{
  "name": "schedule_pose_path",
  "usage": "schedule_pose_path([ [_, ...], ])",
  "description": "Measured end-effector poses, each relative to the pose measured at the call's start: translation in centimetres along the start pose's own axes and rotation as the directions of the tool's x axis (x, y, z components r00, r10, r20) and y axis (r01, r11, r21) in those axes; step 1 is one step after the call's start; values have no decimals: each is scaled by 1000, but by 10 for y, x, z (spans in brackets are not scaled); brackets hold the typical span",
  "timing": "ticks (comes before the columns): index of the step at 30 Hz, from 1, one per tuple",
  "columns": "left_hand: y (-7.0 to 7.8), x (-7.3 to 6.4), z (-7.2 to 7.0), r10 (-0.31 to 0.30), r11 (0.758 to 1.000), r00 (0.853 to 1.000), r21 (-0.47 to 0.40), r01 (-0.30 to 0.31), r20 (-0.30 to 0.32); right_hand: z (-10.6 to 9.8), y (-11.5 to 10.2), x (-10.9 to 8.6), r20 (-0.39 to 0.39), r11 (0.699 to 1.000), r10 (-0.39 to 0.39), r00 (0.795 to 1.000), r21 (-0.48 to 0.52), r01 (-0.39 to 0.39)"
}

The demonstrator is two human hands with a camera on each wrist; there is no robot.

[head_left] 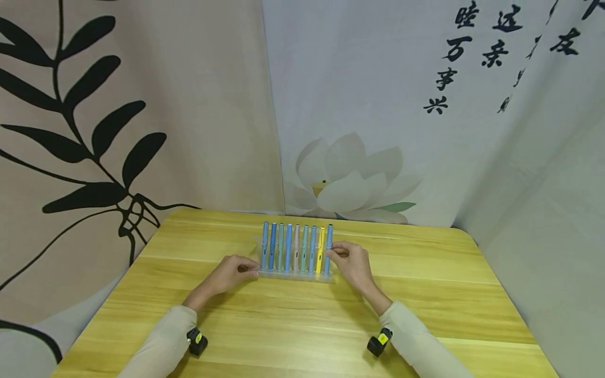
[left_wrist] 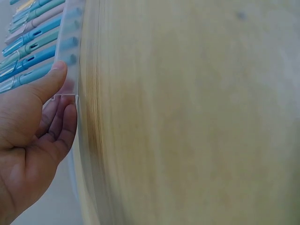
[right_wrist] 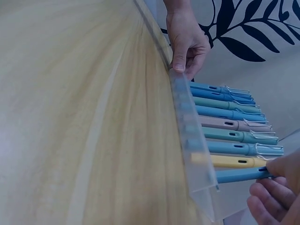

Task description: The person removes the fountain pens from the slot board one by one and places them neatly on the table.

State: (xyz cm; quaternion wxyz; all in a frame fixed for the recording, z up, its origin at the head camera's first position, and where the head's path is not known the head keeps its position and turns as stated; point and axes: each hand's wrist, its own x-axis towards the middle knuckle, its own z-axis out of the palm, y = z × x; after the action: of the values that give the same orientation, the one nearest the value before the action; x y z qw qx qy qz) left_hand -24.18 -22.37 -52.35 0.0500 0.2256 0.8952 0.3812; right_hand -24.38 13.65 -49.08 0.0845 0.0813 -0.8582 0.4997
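Head view, left hand [head_left: 231, 273] gripping pen rack [head_left: 295, 276], right hand [head_left: 353, 263] pinching blue pen [head_left: 327, 264], rack between hands

The black brush-style Chinese writing [head_left: 457, 48] is on the pale cloth [head_left: 359, 84] behind the counter [head_left: 283, 325], and one column reads 睦万事兴, with 远亲 [head_left: 494, 54] in the next column to its right. Farther right there's a 友 [head_left: 564, 42] with a cut-off character [head_left: 594, 8] up at the top edge, plus a column of skinny strokes [head_left: 520, 77] in between that's squashed too narrow for me to make out, sorry.
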Motion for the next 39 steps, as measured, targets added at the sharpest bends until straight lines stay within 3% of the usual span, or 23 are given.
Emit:
schedule_pose_path([
  [14,3,0,1,-38,999,999,-8,39,7,-24,-14,-3,-26,998,-57,998,-14,57],
  [23,4,0,-1,-31,999,1000,-9,31,3,-41,-14,-11,-33,999,-34,999,-1,34],
  [33,4,0,-2,-4,1000,1000,-8,4,14,-55,-3,-18,-46,998,19,999,-53,-21],
  [39,4,0,-2,-22,999,1000,-25,23,17,-63,6,-24,-60,998,28,998,-60,-32],
])
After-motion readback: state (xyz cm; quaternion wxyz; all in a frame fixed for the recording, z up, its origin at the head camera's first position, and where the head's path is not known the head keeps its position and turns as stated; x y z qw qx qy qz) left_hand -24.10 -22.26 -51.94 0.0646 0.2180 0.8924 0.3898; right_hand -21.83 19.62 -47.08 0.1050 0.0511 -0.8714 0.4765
